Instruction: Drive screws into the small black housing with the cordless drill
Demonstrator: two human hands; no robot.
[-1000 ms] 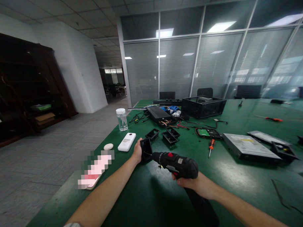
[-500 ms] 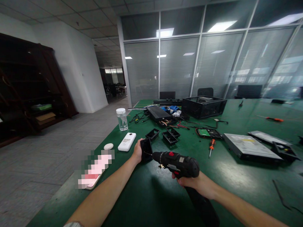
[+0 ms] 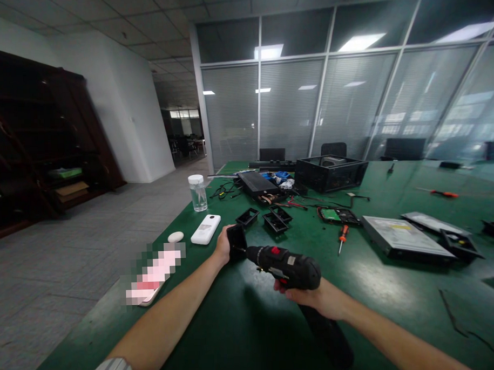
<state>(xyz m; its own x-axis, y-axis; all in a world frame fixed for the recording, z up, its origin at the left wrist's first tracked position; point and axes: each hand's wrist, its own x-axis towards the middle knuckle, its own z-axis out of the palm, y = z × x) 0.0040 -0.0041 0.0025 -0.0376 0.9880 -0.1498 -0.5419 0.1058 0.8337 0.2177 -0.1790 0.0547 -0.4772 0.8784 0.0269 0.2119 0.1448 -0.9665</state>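
Note:
My left hand (image 3: 223,247) is closed on the left side of a small black plastic frame (image 3: 236,242), which it holds tilted up over the green table (image 3: 219,315). My right hand (image 3: 311,297) is wrapped round the grip of a black cordless drill (image 3: 288,266) with red switches. The drill points left, and its bit reaches the lower right part of the frame; whether it touches a screw is too small to tell. Several similar black frames (image 3: 276,223) lie just beyond my left hand.
To the left are a white power bank (image 3: 206,229), a white oval object (image 3: 176,237), a blurred-out pink phone-shaped object (image 3: 161,277) and a clear jar (image 3: 198,193). An orange screwdriver (image 3: 343,239), a silver drive (image 3: 406,237) and a green circuit board (image 3: 335,215) lie right. A black case (image 3: 331,173) stands behind.
Both hands keep their hold, with the drill bit still at the frame. The whole view has shifted slightly, and the drill sits a little further left in the picture.

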